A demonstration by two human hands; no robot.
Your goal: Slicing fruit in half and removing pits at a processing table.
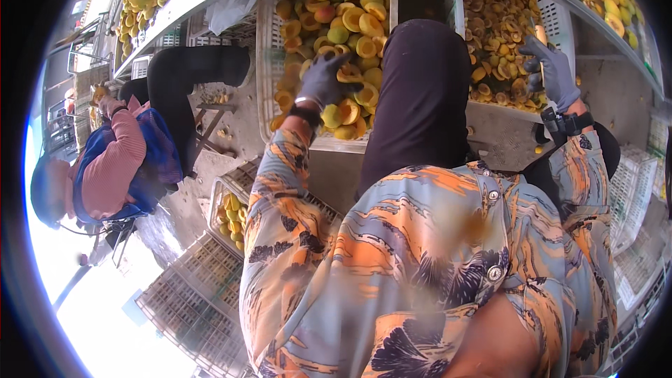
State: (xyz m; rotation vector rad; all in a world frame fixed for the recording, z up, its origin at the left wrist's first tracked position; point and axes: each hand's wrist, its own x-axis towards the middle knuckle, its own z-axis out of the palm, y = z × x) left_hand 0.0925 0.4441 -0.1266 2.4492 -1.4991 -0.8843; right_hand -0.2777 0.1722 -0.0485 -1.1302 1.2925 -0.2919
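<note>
Left hand [327,81], grip released, over fruit halves [371,25], upper middle: lift gently. Right hand [554,75], upper right, grasping tan tool [540,33].

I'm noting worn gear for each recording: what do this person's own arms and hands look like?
The left hand and right hand wear grey gloves, the left looking darker. A dark band circles the left wrist; a black strap with a boxy device circles the right. The sleeves are printed in orange, grey-blue and black.

Fruit halves [370,25] smooth; gloves [322,82] matt; crate [267,49] plastic; trousers [420,91] matt cloth; bag [229,11] thin, glossy plastic.
</note>
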